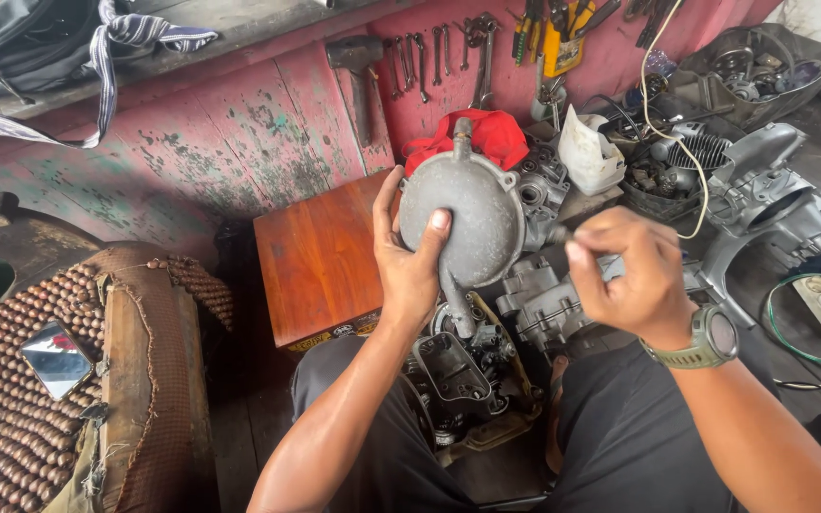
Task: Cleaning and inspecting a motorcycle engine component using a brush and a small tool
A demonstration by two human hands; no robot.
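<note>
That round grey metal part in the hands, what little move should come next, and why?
Probably bringing the right hand a bit closer to the round grey metal cover. The left hand holds the cover up, and the right hand pinches something small and dark beside its edge. Whether it touches yet is unclear.

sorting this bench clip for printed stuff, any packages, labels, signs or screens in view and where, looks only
Label strip: front lower edge of the wooden box, narrow, yellow and dark.
Phone: left, on the beaded seat cover, flat glossy screen showing reflections.
Watch: right wrist, round dark face, olive band.
White plastic container: by the red wall, cut open, no label seen.
</note>
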